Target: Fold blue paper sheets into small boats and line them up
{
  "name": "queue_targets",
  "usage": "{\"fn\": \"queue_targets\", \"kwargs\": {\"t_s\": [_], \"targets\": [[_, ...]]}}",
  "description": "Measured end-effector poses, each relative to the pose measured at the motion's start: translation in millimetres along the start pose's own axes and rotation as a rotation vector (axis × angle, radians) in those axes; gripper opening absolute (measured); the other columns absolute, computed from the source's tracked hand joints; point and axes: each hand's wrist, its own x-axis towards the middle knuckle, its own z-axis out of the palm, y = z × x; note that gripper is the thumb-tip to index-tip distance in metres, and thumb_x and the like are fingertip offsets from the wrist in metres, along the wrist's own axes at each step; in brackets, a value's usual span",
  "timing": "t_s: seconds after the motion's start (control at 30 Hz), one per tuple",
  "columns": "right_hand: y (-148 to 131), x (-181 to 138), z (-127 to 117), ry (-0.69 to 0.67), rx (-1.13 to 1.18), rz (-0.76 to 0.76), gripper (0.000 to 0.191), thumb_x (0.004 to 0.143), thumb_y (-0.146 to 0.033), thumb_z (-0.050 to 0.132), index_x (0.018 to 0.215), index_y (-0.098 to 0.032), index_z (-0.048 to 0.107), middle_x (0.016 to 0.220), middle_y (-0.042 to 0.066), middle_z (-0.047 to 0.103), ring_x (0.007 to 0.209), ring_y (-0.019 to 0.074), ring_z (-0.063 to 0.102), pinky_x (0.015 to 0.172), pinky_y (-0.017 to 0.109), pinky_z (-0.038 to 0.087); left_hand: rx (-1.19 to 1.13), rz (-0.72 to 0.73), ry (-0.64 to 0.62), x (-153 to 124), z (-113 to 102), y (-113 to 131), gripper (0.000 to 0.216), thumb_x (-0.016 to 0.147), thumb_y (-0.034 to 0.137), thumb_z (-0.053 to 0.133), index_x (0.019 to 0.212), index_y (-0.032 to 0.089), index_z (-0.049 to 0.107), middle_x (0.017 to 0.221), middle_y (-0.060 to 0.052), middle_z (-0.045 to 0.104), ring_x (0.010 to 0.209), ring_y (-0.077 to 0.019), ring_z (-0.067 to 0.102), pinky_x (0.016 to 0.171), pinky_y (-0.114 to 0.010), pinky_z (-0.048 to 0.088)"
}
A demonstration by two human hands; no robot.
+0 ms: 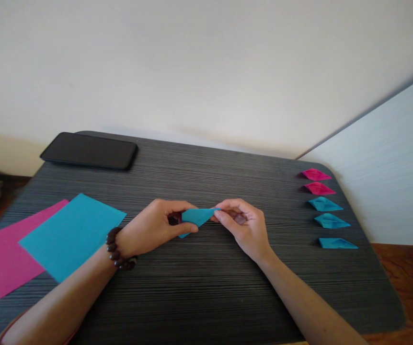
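A small piece of folded blue paper (pixel 200 215) is held between both hands over the middle of the dark table. My left hand (pixel 158 223), with a dark bead bracelet (pixel 115 249) at the wrist, pinches its wide left end between thumb and fingers. At the narrow right tip, my right hand (pixel 247 227) closes thumb and forefinger on the paper. The fingers behind the paper are partly hidden.
A blue sheet (pixel 72 235) overlaps a pink sheet (pixel 12 254) at the left. Behind them lies a black phone (pixel 89 151). Several folded pink and blue paper pieces (pixel 332 221) stand in a column along the right side of the table (pixel 210 297). A wall rises behind.
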Motion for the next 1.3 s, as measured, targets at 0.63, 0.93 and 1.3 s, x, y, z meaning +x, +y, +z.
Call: {"fn": "queue_targets", "kwargs": {"t_s": [0.63, 0.93, 1.3], "targets": [[-5.7, 2.1, 3.6, -0.09, -0.203, -0.217, 0.007, 0.078, -0.02, 0.063, 0.083, -0.023, 0.065, 0.082, 0.001, 0.063, 0.074, 0.0139, 0.061, 0.068, 0.028, 0.051, -0.268, -0.051, 0.014, 0.2, 17.3, 8.9, 0.026, 0.084, 0.039, 0.052, 0.09, 0.016, 0.062, 0.078, -0.002, 0.066, 0.064, -0.0116, 0.058, 0.061, -0.023, 0.049], [-10.2, 1.3, 4.1, -0.137, -0.284, -0.305, 0.008, 0.075, -0.023, 0.068, 0.081, -0.024, 0.064, 0.079, 0.001, 0.06, 0.072, 0.013, 0.058, 0.067, 0.028, 0.049, -0.315, -0.133, -0.012, -0.1, 11.8, 15.1, 0.024, 0.08, 0.037, 0.056, 0.078, 0.015, 0.065, 0.069, -0.002, 0.067, 0.058, -0.0114, 0.058, 0.057, -0.023, 0.05], [-6.6, 0.9, -5.7, -0.314, -0.475, -0.535, 0.019, 0.084, -0.016, 0.054, 0.098, -0.028, 0.061, 0.09, 0.003, 0.06, 0.077, 0.0117, 0.059, 0.067, 0.025, 0.05, -0.4, -0.132, -0.118, -0.8, 4.7, 10.9, 0.023, 0.079, 0.036, 0.059, 0.076, 0.015, 0.068, 0.07, -0.002, 0.069, 0.061, -0.0123, 0.061, 0.062, -0.024, 0.054]]}}
